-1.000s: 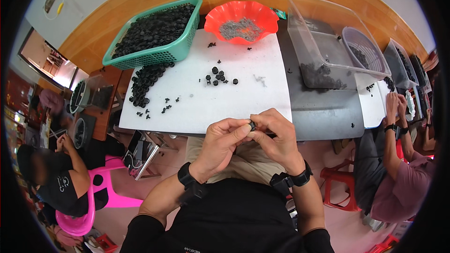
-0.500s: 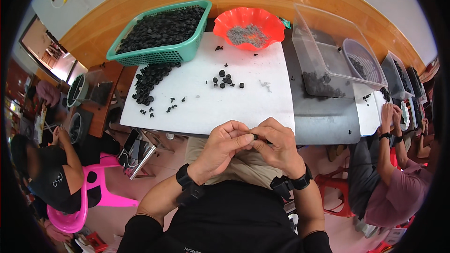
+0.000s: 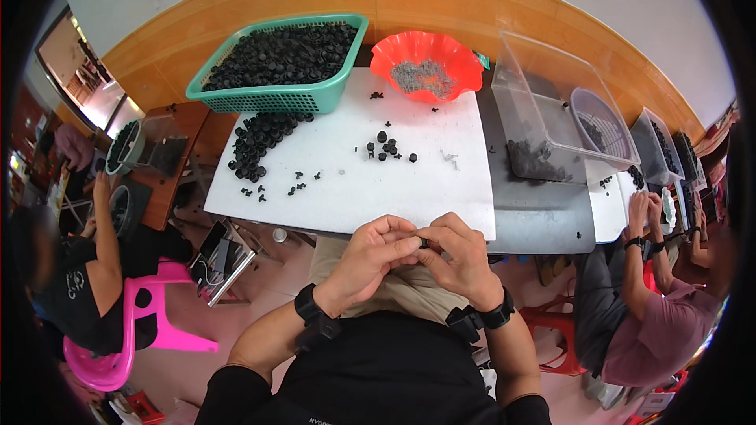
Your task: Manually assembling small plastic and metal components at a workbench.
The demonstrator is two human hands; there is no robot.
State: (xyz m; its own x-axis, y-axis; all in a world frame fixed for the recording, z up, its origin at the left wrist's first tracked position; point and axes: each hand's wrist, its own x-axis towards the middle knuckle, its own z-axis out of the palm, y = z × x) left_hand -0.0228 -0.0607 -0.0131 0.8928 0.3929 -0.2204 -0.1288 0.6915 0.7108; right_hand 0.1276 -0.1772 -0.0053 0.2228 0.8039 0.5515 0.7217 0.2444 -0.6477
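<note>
My left hand (image 3: 376, 258) and my right hand (image 3: 457, 258) meet just off the near edge of the white work surface (image 3: 346, 197). Both are closed, fingertips pinched together around a small black round part (image 3: 424, 243), mostly covered by the fingers. Beyond them a loose cluster of black round caps (image 3: 386, 148) lies on the white surface. Tiny black pieces (image 3: 295, 187) are scattered to the left of that cluster. A few small pale grey pieces (image 3: 450, 159) lie to its right.
A green basket (image 3: 315, 98) heaped with black caps stands at the back left, a pile of caps (image 3: 256, 142) spilling before it. Behind is a red wavy-rimmed bowl (image 3: 386, 51) of grey bits. A clear bin (image 3: 567, 130) stands right. Co-workers sit on both sides.
The view has tilted slightly, so the table contents appear lower. My hands keep their pinch on the black part. The person on the left has stretched an arm toward a basin.
</note>
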